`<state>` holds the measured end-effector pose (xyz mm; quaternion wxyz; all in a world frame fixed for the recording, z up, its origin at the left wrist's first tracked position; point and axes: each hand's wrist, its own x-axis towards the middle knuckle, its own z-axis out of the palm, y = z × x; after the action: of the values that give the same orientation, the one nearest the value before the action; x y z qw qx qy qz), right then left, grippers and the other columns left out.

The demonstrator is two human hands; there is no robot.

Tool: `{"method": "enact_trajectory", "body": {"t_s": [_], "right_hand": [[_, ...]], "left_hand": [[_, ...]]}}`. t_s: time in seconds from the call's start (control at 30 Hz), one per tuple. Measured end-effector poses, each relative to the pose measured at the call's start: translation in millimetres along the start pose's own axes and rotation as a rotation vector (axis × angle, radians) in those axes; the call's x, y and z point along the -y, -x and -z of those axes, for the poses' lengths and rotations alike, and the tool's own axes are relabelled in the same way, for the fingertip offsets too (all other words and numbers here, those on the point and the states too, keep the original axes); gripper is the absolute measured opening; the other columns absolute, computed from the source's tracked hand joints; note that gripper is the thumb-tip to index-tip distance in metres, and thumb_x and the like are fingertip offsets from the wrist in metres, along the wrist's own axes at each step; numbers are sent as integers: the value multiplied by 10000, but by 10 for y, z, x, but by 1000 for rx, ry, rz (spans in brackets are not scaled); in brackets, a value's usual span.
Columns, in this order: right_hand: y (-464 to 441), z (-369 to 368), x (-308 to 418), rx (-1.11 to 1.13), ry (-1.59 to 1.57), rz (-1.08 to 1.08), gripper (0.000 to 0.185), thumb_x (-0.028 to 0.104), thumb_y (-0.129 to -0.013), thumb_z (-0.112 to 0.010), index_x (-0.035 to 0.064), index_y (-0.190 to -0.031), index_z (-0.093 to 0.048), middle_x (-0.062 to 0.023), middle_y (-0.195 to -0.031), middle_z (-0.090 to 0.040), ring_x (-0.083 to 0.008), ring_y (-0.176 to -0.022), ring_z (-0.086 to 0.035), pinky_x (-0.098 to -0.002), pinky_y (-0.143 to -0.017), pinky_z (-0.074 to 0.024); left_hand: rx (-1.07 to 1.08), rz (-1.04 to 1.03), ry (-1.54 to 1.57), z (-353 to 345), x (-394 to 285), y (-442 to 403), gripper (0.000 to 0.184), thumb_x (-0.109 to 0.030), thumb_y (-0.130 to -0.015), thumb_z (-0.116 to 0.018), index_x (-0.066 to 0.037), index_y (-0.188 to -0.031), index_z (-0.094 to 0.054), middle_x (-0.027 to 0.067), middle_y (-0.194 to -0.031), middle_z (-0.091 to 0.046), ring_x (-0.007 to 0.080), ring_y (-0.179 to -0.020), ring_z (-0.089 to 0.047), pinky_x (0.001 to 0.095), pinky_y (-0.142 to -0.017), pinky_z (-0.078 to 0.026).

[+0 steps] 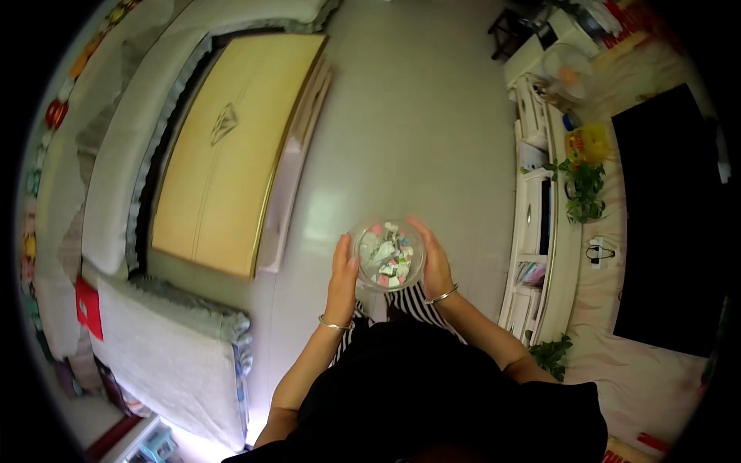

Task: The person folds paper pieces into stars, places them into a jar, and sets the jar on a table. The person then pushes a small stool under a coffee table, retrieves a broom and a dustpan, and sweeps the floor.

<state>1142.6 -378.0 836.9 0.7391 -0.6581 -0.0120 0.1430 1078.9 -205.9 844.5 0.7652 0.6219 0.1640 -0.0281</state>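
Clear bowl (417, 257) of scraps (392, 270) hangs above the floor (409, 116), between my left grip (342, 278) and right grip (436, 262), each half-curled around a side; even palm pressure, I judge, best steadies it level.

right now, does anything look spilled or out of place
Nothing looks spilled: the small pieces sit in the clear bowl between the left hand and right hand, and none show on the floor. Only the red item on the pale cover looks perhaps stray.

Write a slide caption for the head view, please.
Left hand and right hand hold a clear round container of pink, white and green pieces above a pale floor.
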Motion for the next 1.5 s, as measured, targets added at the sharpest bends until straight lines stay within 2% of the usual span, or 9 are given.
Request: {"method": "enact_trajectory", "body": {"t_s": [0.43,0.5,0.8,0.87,1.0,1.03,1.27,1.43,1.5], "right_hand": [[-2275,1764,654,-31,-185,-41,444,269,-990,-302,-13,-1317,-403,-112,-1312,-453,-170,-1231,-400,-292,-1047,-283],[-2568,1938,756,-45,-171,-28,441,266,-989,-304,-13,-1316,-405,-111,-1312,-454,-169,-1232,-399,-292,-1047,-283],[-4234,2315,1021,-217,-255,-49,433,268,-988,-310,-14,-1294,-430,-114,-1284,-481,-168,-1199,-434,-287,-1024,-318],[-4648,2479,1063,-257,-256,-46,433,287,-989,-327,3,-1296,-439,-118,-1308,-466,-183,-1237,-397,-281,-1050,-264],[-5336,2860,1323,-397,-248,-22,444,301,-988,-330,-6,-1288,-443,-125,-1303,-470,-188,-1233,-401,-287,-1048,-269],[-5484,2974,1396,-439,-200,-5,445,301,-988,-330,-10,-1285,-444,-127,-1300,-472,-191,-1229,-406,-289,-1045,-275],[-6406,3541,1586,-638,-246,28,441,299,-988,-320,-11,-1275,-449,-125,-1269,-490,-195,-1197,-434,-302,-1031,-309],[-7436,4142,1700,-715,-149,-8,410,226,-981,-276,-26,-1255,-449,-120,-1225,-515,-190,-1158,-471,-305,-1003,-349],[-7895,4397,1831,-681,-227,30,409,233,-983,-276,-23,-1247,-454,-118,-1221,-516,-188,-1157,-470,-305,-1004,-348]], "left_hand": [[-42,36,69,-1825,-399,-2428,671,-478,-910,-456,-72,-1414,-279,98,-1419,-332,237,-1309,-321,403,-1046,-299],[-40,42,77,-1995,-488,-2743,597,-369,-952,-418,-19,-1411,-267,143,-1439,-300,249,-1331,-280,352,-1083,-233],[89,108,25,-2374,-893,-4644,596,-359,-956,-413,-2,-1408,-261,147,-1441,-293,239,-1333,-282,335,-1086,-230],[149,125,9,-2519,-987,-5146,690,-499,-898,-466,-58,-1400,-293,115,-1387,-365,237,-1274,-363,416,-1005,-344],[293,168,-41,-2955,-1246,-6071,673,-492,-910,-448,-55,-1397,-292,107,-1376,-376,226,-1255,-382,403,-989,-353],[346,213,15,-3086,-1292,-6312,597,-353,-957,-420,6,-1406,-259,156,-1444,-292,237,-1337,-275,316,-1082,-227],[577,198,-118,-3746,-1324,-7728,564,-308,-960,-430,11,-1400,-279,152,-1442,-308,231,-1348,-263,315,-1098,-196],[544,215,-105,-4363,-1463,-8682,567,-305,-960,-431,21,-1397,-277,157,-1449,-296,231,-1355,-253,321,-1102,-188],[454,156,-100,-4691,-1595,-9024,636,-411,-933,-455,-38,-1415,-272,89,-1389,-372,206,-1223,-405,364,-1031,-309]]}}
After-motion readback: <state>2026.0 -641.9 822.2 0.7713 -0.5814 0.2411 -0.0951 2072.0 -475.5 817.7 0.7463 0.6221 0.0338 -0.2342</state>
